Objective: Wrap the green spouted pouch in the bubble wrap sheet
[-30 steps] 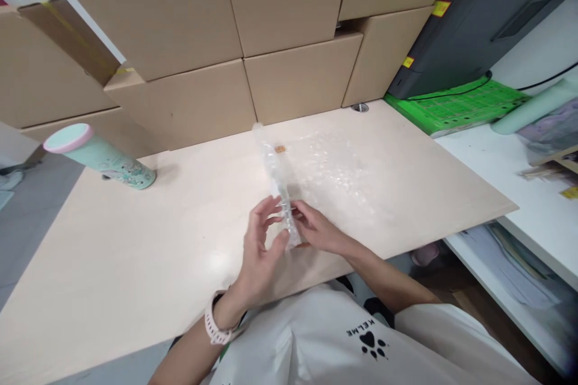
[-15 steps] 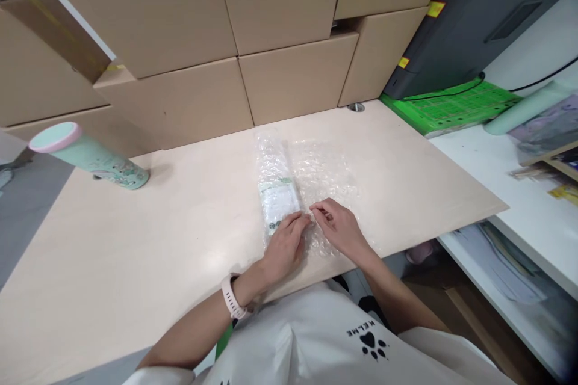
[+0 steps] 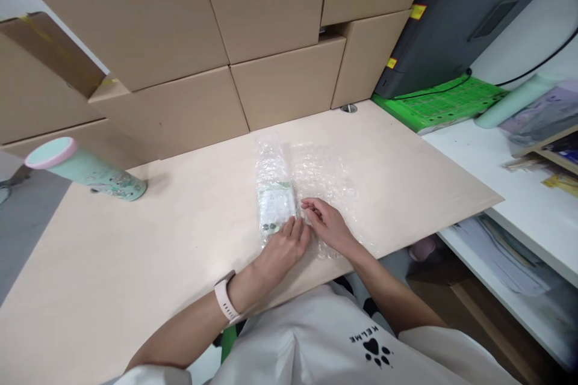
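Observation:
A sheet of clear bubble wrap (image 3: 327, 174) lies on the table in front of me. On its left part is a flat packet with a white and green label (image 3: 276, 200), covered by the wrap. My left hand (image 3: 284, 252) is at the packet's lower right corner, its bent fingers closed on the wrap at that edge. Just to the right, my right hand (image 3: 329, 225) has its fingers curled toward the thumb at the packet's right side, over the loose wrap. The thin film between the fingertips is hard to make out.
Cardboard boxes (image 3: 289, 84) are stacked along the table's back edge. A mint green tumbler (image 3: 97, 171) stands at the left. To the right are a green plastic board (image 3: 442, 102), a dark grey case (image 3: 451, 30) and a white shelf (image 3: 478, 156). The table's front edge is close to my body.
My right hand has shifted slightly up along the packet's right side, its fingers a little looser. The left fingers have moved onto the packet's edge. The view has tilted slightly.

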Demonstrator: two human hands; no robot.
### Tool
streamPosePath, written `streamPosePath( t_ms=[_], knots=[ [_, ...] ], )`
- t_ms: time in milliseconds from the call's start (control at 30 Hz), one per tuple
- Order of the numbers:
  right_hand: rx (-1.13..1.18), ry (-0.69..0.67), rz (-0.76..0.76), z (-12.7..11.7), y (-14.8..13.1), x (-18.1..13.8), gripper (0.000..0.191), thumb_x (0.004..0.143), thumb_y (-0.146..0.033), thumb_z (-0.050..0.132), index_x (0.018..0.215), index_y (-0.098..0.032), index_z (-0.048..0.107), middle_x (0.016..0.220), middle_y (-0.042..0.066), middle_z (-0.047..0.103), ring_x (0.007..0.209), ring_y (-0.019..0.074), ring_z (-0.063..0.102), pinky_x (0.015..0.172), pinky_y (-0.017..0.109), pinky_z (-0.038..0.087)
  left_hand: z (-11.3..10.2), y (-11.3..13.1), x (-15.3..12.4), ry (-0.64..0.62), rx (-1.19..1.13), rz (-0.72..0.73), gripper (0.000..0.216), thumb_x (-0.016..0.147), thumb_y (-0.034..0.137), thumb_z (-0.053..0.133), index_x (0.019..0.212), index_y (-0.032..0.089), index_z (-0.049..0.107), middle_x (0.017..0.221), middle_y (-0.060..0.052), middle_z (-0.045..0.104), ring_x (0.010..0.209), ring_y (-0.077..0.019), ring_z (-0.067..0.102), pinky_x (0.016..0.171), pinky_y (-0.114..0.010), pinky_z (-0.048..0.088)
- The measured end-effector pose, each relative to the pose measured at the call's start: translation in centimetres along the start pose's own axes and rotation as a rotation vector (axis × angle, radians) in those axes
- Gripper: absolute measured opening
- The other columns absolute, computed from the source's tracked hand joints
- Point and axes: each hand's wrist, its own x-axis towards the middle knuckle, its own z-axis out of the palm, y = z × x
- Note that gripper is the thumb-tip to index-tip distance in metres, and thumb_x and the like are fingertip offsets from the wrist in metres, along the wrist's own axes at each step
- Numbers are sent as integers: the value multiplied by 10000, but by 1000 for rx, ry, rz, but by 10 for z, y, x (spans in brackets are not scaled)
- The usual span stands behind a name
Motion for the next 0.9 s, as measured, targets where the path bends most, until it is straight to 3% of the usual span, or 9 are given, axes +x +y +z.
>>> streamPosePath(
  t_ms=[67,200,300,400,467,567,667,767,900],
  knots=[
    [8,-1,-1,0,1,0,270,951,-258,462,1181,-218,599,1118,79,689,1003,196,659,866,367,541,-3,-4,-11,-18,29,52,552,831,-66,382,1352,109,429,1377,-220,574,1314,-337,541,856,-403,586],
    [0,53,-42,1,0,0,244,957,-257,475,1160,-228,607,1068,70,700,932,193,666,817,367,559,-7,-6,-22,-26,78,106,553,812,-93,425,1330,93,465,1436,-195,540,1342,-314,520,914,-373,574],
    [-72,162,-238,6,-7,-3,213,969,-238,465,1119,-227,615,1041,83,684,938,210,645,826,393,552,-8,-5,-23,-6,1,87,528,807,-83,453,1295,108,513,1431,-182,550,1358,-311,505,925,-382,570],
    [-144,45,-453,13,-15,-6,227,993,-198,423,1116,-229,612,1090,88,668,1029,226,605,888,422,524,-11,-9,-27,60,-299,72,491,798,-36,476,1218,190,592,1336,-103,636,1303,-262,558,959,-376,553],
    [-177,-59,-464,16,-19,-8,240,1009,-193,398,1126,-227,604,1125,89,654,1048,229,586,902,434,511,-12,-17,-32,251,-529,-147,388,829,31,487,1130,229,630,1225,-60,682,1198,-221,621,978,-375,536],
    [-209,-97,-412,19,-21,-10,209,1012,-219,415,1130,-220,587,1147,98,624,1074,243,558,934,463,488,-11,-33,-36,595,-824,-703,260,861,185,562,1117,212,595,1144,-71,666,1083,-218,647,945,-405,531],
    [-210,-101,-377,22,-23,-11,185,1001,-256,449,1142,-220,564,1176,106,596,1110,252,534,971,479,465,-12,-39,-32,606,-1240,-907,413,812,277,651,1198,200,526,1094,-71,649,969,-198,660,848,-366,545],
    [-156,-71,-325,22,-25,-12,192,985,-290,478,1152,-219,541,1206,116,565,1157,256,520,999,476,452,-18,-27,-24,644,-1319,-802,514,838,309,648,1308,234,453,1194,-82,611,1007,-183,638,857,-349,533],
    [40,-69,-205,9,-25,-14,225,962,-269,478,1171,-208,535,1189,112,587,1092,235,582,930,411,496,-24,-1,-10,577,-956,-410,511,921,274,574,1403,263,408,1381,-115,530,1191,-231,556,980,-436,492]
  ],
)
